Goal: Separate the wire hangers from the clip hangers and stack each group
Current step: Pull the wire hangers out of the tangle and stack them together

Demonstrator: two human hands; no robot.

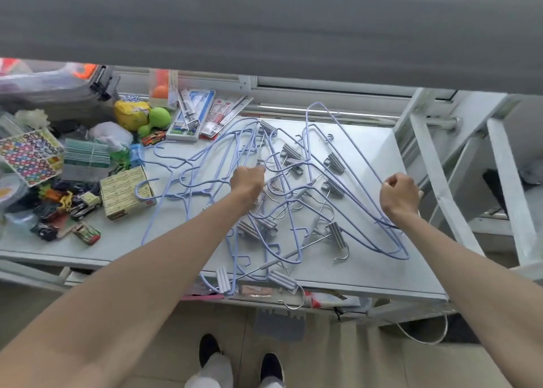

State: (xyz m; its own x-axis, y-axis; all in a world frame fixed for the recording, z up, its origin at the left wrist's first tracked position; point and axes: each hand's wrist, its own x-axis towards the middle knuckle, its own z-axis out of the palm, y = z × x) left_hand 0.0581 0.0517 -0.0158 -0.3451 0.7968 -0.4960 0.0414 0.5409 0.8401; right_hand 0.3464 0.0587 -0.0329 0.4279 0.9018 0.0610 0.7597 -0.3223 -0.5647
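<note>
A tangled heap of light-blue wire hangers (202,158) and metal clip hangers with grey clips (335,163) lies across the pale table top (367,267). My left hand (246,180) reaches into the middle of the heap with its fingers curled round blue wire hanger strands. My right hand (399,195) is at the heap's right side, fist closed on the blue wires of a wire hanger (361,164) that runs from the far edge to the near right. One clip hanger (283,279) hangs over the table's near edge.
Toys, boxes, sticker sheets and packets (88,164) crowd the left part of the table. White metal frame bars (435,164) rise close to the right of my right hand. A grey surface (264,20) overhangs the back. My feet stand on a tiled floor below.
</note>
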